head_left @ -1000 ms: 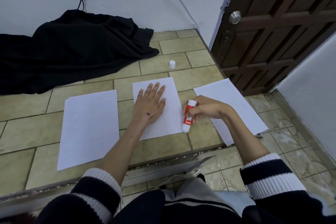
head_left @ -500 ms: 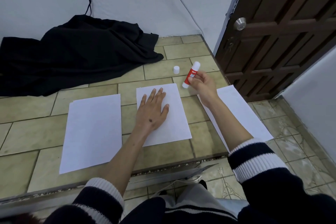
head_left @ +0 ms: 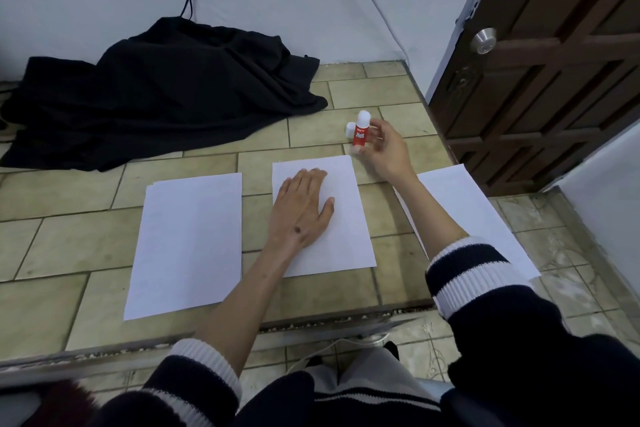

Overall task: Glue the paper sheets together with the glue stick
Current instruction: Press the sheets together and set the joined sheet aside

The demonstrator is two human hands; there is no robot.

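My left hand [head_left: 302,210] lies flat on the middle sheet [head_left: 349,239], fingers straight and together, pinning it to the tiled table [head_left: 69,281]. My right hand [head_left: 382,152] is out past the far edge of that sheet, near the table's back right corner, with the glue stick [head_left: 360,133] standing upright at my fingertips. My thumb and first fingers are curled lightly round its red barrel, so I'd say I'm holding it, though the grip looks loose and I can't tell whether its base already rests on the tile. The cap [head_left: 350,129] sits just behind the stick, touching or nearly so.

I judge the step in hand to be parking the stick beside its cap. To do it well I'd set it squarely on its flat base, away from the grout line so it doesn't tip, and let go straight upward rather than dragging my fingers sideways and knocking it over. The exposed glue end should face up, off the tile

Another sheet [head_left: 187,246] lies well to the left and another [head_left: 460,204] to the right, partly under my right forearm. I'd keep my left palm steady so the middle sheet doesn't skew before the next one goes on
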